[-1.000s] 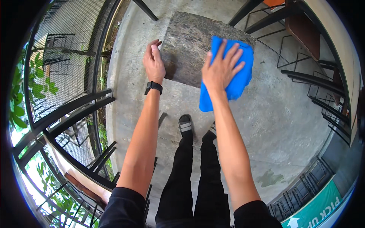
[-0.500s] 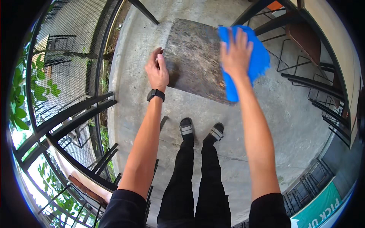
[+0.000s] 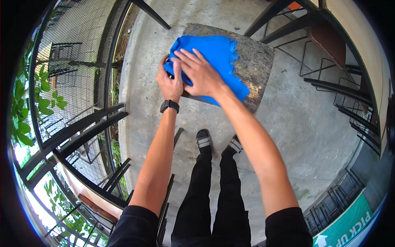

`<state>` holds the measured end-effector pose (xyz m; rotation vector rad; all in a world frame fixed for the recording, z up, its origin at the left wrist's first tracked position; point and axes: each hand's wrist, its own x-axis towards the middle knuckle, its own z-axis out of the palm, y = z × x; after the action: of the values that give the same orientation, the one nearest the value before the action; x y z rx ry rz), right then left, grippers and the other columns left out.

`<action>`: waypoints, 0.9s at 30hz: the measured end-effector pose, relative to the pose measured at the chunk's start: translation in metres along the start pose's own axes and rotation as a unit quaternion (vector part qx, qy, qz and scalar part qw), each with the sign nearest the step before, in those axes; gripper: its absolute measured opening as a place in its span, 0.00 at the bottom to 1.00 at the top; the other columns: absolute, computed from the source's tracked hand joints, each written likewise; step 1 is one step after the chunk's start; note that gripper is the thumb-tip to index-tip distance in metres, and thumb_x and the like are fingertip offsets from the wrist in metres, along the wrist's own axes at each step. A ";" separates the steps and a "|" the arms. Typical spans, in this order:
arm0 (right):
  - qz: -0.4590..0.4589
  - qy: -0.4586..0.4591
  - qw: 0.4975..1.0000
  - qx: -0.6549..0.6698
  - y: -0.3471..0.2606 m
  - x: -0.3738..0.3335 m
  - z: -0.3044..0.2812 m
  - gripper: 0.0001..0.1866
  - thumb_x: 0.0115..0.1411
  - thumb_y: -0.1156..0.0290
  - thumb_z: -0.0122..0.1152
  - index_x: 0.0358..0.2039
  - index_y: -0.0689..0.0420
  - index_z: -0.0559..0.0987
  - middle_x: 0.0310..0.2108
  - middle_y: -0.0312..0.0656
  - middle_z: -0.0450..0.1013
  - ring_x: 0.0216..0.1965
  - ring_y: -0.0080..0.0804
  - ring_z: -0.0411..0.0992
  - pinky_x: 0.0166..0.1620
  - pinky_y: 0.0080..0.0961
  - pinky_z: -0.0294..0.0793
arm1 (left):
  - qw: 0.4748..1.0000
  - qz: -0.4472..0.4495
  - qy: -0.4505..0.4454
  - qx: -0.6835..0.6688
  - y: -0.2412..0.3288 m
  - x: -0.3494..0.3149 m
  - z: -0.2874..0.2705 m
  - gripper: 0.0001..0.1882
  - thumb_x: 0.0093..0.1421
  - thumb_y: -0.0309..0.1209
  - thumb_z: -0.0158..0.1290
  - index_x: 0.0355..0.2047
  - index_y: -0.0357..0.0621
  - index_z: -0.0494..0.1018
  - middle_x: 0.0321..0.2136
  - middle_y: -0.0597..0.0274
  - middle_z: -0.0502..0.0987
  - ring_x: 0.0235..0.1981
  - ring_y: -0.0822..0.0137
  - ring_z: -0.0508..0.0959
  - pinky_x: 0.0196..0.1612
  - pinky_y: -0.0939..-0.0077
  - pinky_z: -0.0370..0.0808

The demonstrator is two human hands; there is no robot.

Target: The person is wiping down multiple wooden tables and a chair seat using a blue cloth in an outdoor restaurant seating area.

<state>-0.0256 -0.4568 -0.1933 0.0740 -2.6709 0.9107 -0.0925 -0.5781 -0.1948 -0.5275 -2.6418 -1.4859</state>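
A worn, dark rectangular wooden tabletop (image 3: pixel 257 57) lies in front of me; what holds it up is hidden. Fingers curled round its left edge, my left hand (image 3: pixel 169 80) grips it with the thumb raised. A bright blue cloth with a frayed edge (image 3: pixel 218 47) covers the left and middle part of the top. Flat on this cloth, close beside my left thumb, lies my right hand (image 3: pixel 201 76), fingers stretched out and pressing down. The cloth's near corner reaches the front edge of the tabletop.
Concrete floor (image 3: pixel 296 119) surrounds the tabletop, and my sandalled feet stand just behind it. Dark metal frames and a mesh fence (image 3: pixel 82 37) run along the left. Chairs with brown seats (image 3: pixel 327 45) stand at the right, a green sign (image 3: pixel 345 222) at lower right.
My right hand has swept the blue cloth leftward, from the tabletop's right edge to its left side beside my left hand. The left hand keeps its grip in the same place.
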 end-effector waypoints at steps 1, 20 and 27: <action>-0.016 -0.011 1.000 0.021 0.009 -0.003 -0.009 0.36 0.51 0.63 0.63 0.62 0.55 0.68 0.65 0.49 0.60 0.68 0.45 0.55 0.69 0.46 0.51 | 0.999 0.024 -0.010 0.026 0.005 0.000 -0.001 0.20 0.63 0.38 0.54 0.48 0.34 0.73 0.39 0.42 0.80 0.39 0.51 0.81 0.45 0.61 0.75; 0.690 0.153 0.681 0.195 -0.099 -0.135 -0.038 0.20 0.56 0.56 0.71 0.34 0.59 0.75 0.31 0.40 0.74 0.30 0.34 0.72 0.38 0.33 0.73 | 0.983 0.135 -0.085 0.089 -0.008 -0.016 -0.016 0.19 0.50 0.34 0.58 0.44 0.47 0.79 0.42 0.57 0.73 0.45 0.55 0.69 0.50 0.58 0.62; 0.642 0.403 0.383 0.528 -0.109 -0.164 0.008 0.25 0.56 0.55 0.72 0.45 0.59 0.74 0.40 0.40 0.76 0.39 0.33 0.76 0.37 0.31 0.78 | 0.996 0.015 0.012 0.082 0.008 -0.080 -0.022 0.25 0.54 0.37 0.63 0.49 0.42 0.70 0.40 0.56 0.73 0.46 0.57 0.70 0.51 0.62 0.65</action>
<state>0.1434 -0.5568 -0.1870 -1.7544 -0.3946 2.0136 -0.0168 -0.6140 -0.1939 -0.5294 -2.6924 -1.2442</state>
